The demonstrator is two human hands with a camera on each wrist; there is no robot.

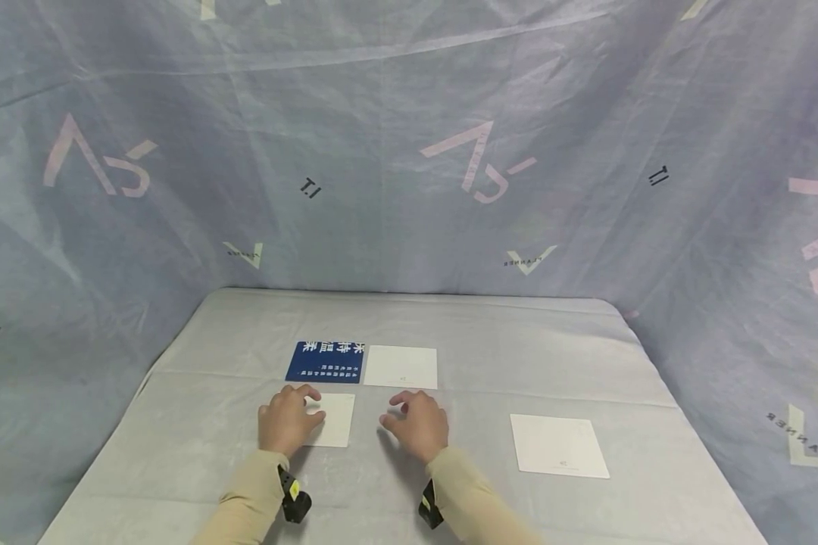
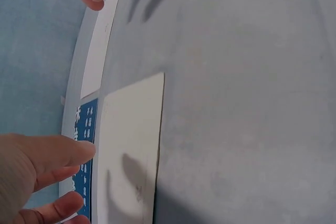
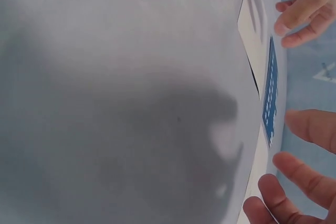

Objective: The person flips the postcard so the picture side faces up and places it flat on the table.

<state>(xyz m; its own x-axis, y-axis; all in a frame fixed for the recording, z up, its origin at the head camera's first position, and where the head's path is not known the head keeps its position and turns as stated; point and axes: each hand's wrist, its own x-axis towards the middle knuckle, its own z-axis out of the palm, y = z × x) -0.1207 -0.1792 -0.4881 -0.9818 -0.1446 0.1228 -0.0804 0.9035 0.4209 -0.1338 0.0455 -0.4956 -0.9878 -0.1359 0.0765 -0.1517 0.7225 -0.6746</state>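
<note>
My left hand [image 1: 288, 421] hovers over the left part of a white card [image 1: 335, 421], thumb and fingers apart with nothing between them. The left wrist view shows its shadow falling across that card. My right hand [image 1: 419, 425] is to the right of this card, above the cloth, its fingers loosely bent and holding nothing. Just beyond the hands, a blue card [image 1: 326, 362] with white characters lies flat beside a second white card [image 1: 401, 367]. A small mark shows near the lower edge of the second white card.
A third white card [image 1: 560, 446] lies farther right on the grey cloth-covered table [image 1: 491, 333]. Printed grey fabric [image 1: 382, 151] hangs behind the table and along both sides.
</note>
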